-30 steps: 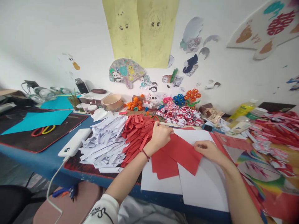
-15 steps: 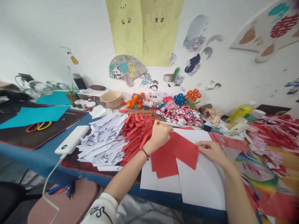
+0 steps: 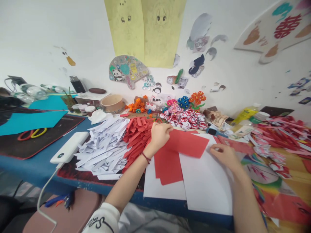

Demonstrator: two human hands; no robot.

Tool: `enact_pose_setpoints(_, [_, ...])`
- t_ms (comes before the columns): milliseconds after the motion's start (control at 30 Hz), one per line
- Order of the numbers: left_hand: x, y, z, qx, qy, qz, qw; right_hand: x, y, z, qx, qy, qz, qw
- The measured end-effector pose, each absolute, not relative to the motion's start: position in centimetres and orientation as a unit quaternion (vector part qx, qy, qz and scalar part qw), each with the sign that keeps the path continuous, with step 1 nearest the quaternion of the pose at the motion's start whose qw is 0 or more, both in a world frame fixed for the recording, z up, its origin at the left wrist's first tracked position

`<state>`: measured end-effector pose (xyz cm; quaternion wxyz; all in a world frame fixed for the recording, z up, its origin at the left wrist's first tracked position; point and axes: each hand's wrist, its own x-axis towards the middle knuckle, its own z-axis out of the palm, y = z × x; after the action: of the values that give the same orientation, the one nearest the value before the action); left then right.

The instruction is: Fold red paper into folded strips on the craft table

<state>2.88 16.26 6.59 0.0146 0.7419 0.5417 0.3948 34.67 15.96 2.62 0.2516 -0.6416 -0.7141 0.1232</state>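
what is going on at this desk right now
A person's left hand holds a red sheet by one end, over a lower red sheet and white paper. The right hand is close to its other end, apparently not touching. White strips and red strips lie heaped to the left.

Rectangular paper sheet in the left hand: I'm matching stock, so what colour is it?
The sheet is red, seen best in the head view.
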Motion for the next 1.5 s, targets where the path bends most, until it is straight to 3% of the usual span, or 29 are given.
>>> enact_pose_setpoints(133, [3.0,16.6,6.7,0.701,0.533,0.462,0.102,34.2,16.5,2.3,-0.637,-0.687,0.162,0.31])
enact_pose_setpoints(367, [3.1,16.5,7.0,0.599,0.493,0.598,0.2,30.9,15.6,2.4,-0.509,-0.68,0.387,0.358])
enact_pose_setpoints(467, [3.1,17.0,6.7,0.542,0.46,0.64,0.294,28.8,14.7,3.9,-0.437,-0.672,0.458,0.384])
enact_pose_setpoints(633, [3.9,17.5,6.9,0.459,0.409,0.617,0.491,24.2,15.0,6.8,-0.333,-0.662,0.544,0.395])
enact_pose_setpoints(767, [4.3,17.1,6.9,0.463,0.398,0.559,0.561,22.0,16.3,7.0,-0.284,-0.64,0.577,0.421])
enact_pose_setpoints(933, [3.9,16.7,5.4,0.555,0.406,0.505,0.521,21.4,17.1,4.3,-0.261,-0.589,0.604,0.469])
enact_pose_setpoints(1133, [3.7,14.7,5.1,0.771,0.422,0.378,0.292,21.7,16.8,3.4,-0.297,-0.558,0.586,0.506])
enact_pose_setpoints(1233, [4.2,13.6,5.8,0.789,0.426,0.389,0.212,21.9,16.5,4.0,-0.296,-0.561,0.56,0.532])
enact_pose_setpoints(1500, [4.0,13.0,6.5,0.811,0.34,0.391,0.272,22.1,15.8,4.4,-0.311,-0.578,0.555,0.511])
